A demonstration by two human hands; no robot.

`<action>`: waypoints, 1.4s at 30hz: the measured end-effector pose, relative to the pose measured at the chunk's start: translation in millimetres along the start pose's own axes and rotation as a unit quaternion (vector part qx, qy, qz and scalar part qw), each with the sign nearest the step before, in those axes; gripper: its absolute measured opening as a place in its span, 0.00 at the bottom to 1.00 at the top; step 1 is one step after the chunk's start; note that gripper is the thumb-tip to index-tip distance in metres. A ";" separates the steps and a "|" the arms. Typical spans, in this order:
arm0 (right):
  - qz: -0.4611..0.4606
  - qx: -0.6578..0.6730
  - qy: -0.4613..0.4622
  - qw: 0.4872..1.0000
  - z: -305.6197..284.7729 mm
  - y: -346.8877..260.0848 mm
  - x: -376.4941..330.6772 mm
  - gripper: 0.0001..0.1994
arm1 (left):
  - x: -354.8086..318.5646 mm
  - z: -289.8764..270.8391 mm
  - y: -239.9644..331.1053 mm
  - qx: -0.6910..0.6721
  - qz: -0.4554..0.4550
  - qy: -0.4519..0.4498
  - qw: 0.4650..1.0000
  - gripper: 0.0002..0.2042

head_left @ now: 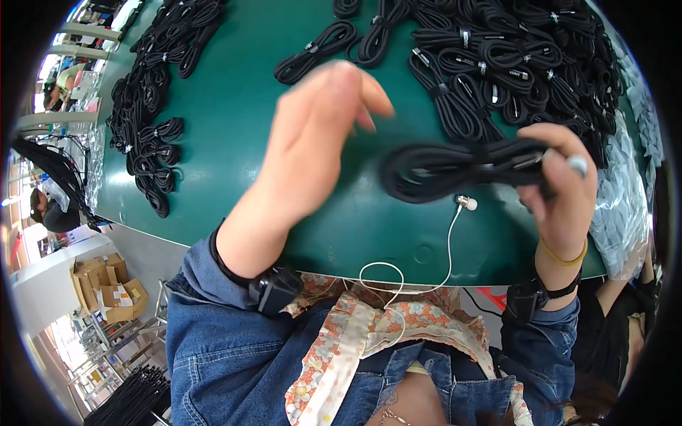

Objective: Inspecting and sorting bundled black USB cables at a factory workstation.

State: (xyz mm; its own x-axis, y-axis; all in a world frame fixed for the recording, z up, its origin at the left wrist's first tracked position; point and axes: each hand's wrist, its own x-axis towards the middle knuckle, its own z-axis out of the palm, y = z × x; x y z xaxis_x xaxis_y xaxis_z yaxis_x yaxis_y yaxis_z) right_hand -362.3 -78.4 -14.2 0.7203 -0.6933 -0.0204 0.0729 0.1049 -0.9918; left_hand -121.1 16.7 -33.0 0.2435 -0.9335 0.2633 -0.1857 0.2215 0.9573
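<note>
My right hand is closed around one end of a black coiled cable bundle, held above the green table at the right. The bundle is bound at its middle and slightly blurred. To its upper left, my left hand is raised over the table with its back showing. Its fingers are bent and a little apart, with nothing visible in them. Just beyond it lies another coiled cable bundle. A white earphone rests on the table below the held bundle, its thin white cord running toward me.
A large pile of black cable bundles covers the far right of the green table. More bundles line its left side. Clear plastic bags lie along the right edge. Cardboard boxes stand beyond the table at the left.
</note>
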 end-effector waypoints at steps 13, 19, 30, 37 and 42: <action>-0.129 0.157 0.068 0.977 -17.1 -5.5 14.6 0.22 | 24.1 -38.9 -25.6 0.401 0.078 0.070 0.910 0.13; -0.169 -0.131 0.011 0.977 19.3 3.2 10.6 0.28 | -7.7 3.4 19.9 -0.022 -0.061 -0.009 0.998 0.12; -0.043 0.027 -0.012 0.999 23.1 6.0 -2.8 0.16 | -19.1 31.8 26.7 -0.164 -0.163 -0.071 0.970 0.32; 0.019 0.084 -0.022 0.996 18.4 1.5 -1.1 0.19 | -25.2 30.7 13.2 -0.324 -0.126 -0.140 0.927 0.20; 0.062 0.142 -0.035 0.987 18.0 1.9 -1.1 0.19 | -25.9 25.8 10.5 -0.332 -0.135 -0.160 0.920 0.21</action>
State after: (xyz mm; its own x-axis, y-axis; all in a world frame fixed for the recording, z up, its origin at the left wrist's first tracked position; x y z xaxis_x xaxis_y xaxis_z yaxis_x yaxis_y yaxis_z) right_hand -350.5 -64.7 -13.9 0.7812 -0.6125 -0.1210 0.1638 0.3881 -0.9069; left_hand -154.0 35.9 -32.9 -0.1161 -0.9916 0.0574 0.4885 -0.0067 0.8725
